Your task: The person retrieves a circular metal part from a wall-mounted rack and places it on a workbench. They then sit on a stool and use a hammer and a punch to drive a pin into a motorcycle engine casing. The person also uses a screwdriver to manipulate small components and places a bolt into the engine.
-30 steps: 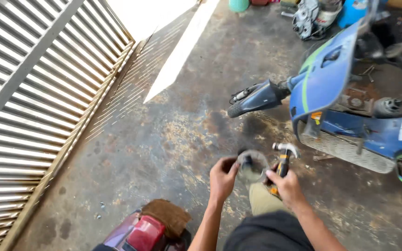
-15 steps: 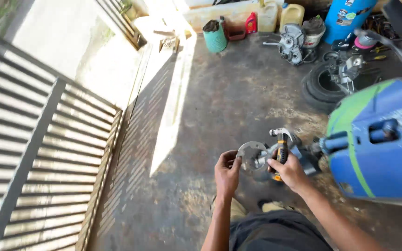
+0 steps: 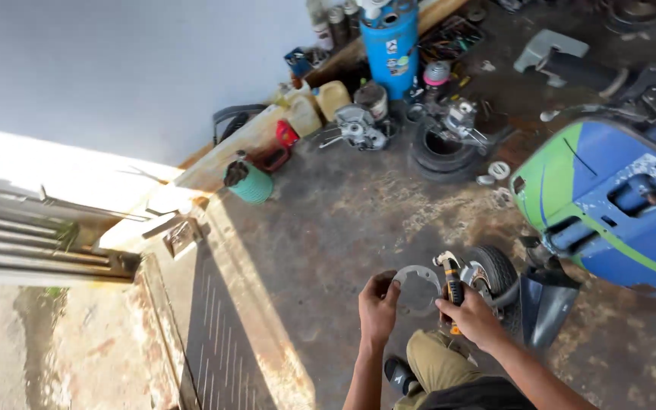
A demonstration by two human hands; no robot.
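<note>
My left hand (image 3: 378, 307) pinches the left edge of a grey metal ring-shaped plate (image 3: 417, 288) held out in front of me. My right hand (image 3: 474, 317) touches the plate's right edge and also grips a hammer with a black and orange handle (image 3: 451, 282), its steel head pointing up. Both hands hover above the stained concrete floor, just left of a small scooter front wheel (image 3: 493, 270). My knee in khaki trousers (image 3: 434, 361) and a dark shoe (image 3: 399, 375) show below the hands.
A blue and green scooter body (image 3: 609, 201) stands at the right. Further off lie a black tyre (image 3: 443, 150), an engine part (image 3: 358, 125), a blue barrel (image 3: 391, 47), a green jug (image 3: 249, 179), a red can (image 3: 285, 135) and scattered tools. A metal gate rail (image 3: 39, 250) is at the left.
My view has swung up and to the right, from the slatted gate toward the wall and the cluttered parts. Both hands keep hold of the ring plate and hammer.
</note>
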